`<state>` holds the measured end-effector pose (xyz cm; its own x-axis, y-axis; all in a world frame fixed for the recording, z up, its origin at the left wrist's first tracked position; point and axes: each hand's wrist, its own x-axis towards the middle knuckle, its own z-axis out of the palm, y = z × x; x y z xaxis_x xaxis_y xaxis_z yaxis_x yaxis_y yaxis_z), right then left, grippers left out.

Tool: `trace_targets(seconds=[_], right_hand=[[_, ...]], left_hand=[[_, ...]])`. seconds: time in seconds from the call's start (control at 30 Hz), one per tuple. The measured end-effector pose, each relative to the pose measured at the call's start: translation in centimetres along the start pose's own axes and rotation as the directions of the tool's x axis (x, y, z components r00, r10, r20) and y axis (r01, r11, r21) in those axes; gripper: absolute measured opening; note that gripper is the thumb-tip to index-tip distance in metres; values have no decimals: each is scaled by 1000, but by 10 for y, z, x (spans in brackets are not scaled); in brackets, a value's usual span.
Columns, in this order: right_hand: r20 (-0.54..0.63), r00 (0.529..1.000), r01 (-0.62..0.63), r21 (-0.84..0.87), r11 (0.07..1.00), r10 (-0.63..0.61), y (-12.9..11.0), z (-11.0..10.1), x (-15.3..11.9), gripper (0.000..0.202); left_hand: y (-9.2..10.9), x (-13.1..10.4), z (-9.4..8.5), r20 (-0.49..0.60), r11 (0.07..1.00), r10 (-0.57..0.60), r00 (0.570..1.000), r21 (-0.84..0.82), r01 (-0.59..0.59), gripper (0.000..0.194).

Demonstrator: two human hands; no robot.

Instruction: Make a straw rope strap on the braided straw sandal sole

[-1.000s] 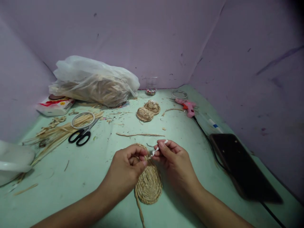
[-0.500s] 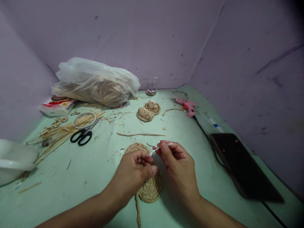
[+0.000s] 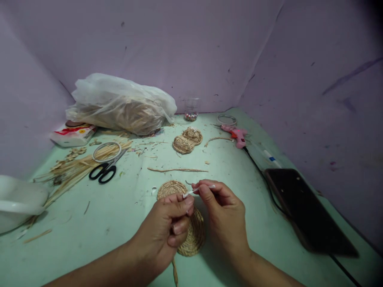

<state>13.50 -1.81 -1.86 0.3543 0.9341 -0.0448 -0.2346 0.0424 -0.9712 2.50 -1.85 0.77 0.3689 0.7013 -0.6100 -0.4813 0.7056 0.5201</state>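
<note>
Between both hands stretches a short, thin white strip (image 3: 192, 192), possibly twisted; its material is unclear. My left hand (image 3: 166, 225) is closed, with thumb and forefinger pinching the strip's left end. My right hand (image 3: 226, 213) grips the strip further right between thumb and fingers, and a white tip sticks out past the thumb. Beneath the hands lies a coiled braided-straw piece (image 3: 194, 235) made of two joined rounds, partly hidden by my left hand. A loose tail of braid (image 3: 175, 273) trails from it toward the front edge.
Scissors (image 3: 103, 172) and a tape roll (image 3: 107, 152) lie on straw strips (image 3: 72, 169) at left. Behind stand a plastic bag (image 3: 125, 105) and a bead cup (image 3: 190, 115). A smaller coiled piece (image 3: 183, 143), pink glue gun (image 3: 236, 134) and phone (image 3: 308, 211) are beyond and right.
My left hand's thumb and forefinger have closed on the white strip's end, where the fingers were looser before. The strip has shifted slightly left and down; my right hand keeps its grip.
</note>
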Motion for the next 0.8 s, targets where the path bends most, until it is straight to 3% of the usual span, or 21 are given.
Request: trace_targets(seconds=[0.2,0.47,0.63,0.8], right_hand=[[22,1000,-20,-3,1000,20,0,-1,0,11],[60,991,-125,95,988,119,5,-3,2,16],[30,994,-102,58,993,101,3,-2,2,14],[55,996,78,-33,996,-76,-1,-2,-2,2]], left_hand=[[0,4,-1,-49,994,101,994,44,-99,22],[0,5,-4,-59,954,222,973,221,-204,16],[2,4,-5,-8,983,140,990,124,-138,22],[4,3,-3,35,996,83,996,20,-84,24]])
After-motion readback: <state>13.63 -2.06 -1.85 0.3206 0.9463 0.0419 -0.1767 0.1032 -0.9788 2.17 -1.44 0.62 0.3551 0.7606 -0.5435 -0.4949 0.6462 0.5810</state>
